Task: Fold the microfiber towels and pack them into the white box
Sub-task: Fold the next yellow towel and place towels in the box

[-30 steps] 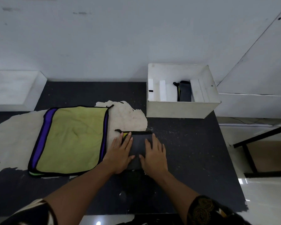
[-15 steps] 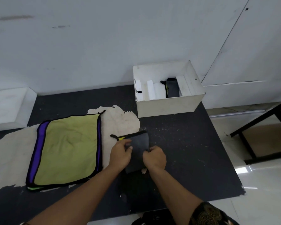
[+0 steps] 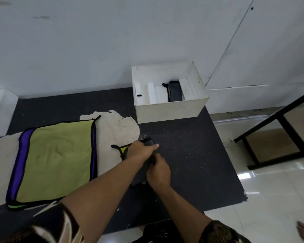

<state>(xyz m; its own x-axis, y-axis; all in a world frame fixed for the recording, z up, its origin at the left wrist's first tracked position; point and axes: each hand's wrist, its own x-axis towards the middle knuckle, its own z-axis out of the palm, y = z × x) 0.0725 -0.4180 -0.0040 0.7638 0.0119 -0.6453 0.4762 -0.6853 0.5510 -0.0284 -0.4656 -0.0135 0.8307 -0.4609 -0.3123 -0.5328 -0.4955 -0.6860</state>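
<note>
A folded dark grey towel point(image 3: 140, 178) with a yellow corner and black hang loop lies mid-table. My left hand point(image 3: 142, 149) grips its far end, and my right hand point(image 3: 158, 172) grips its near right edge. Most of the towel is hidden under both hands. A stack of flat towels point(image 3: 58, 160), yellow-green on top with purple and black edges, lies to the left. The white box point(image 3: 168, 109) stands at the table's far right, open at the top. Inside it a folded dark towel point(image 3: 174, 92) stands between white dividers.
The black table point(image 3: 191, 155) has a worn beige patch point(image 3: 119, 130) under the towels. Its right edge drops to a tiled floor. A black metal frame point(image 3: 277, 135) stands to the right. A white wall runs behind, with a white ledge point(image 3: 0, 109) at far left.
My hands went from pressing flat on the folded dark towel to gripping its edges. The towel has bunched narrower between them. The camera view shifted left and tilted.
</note>
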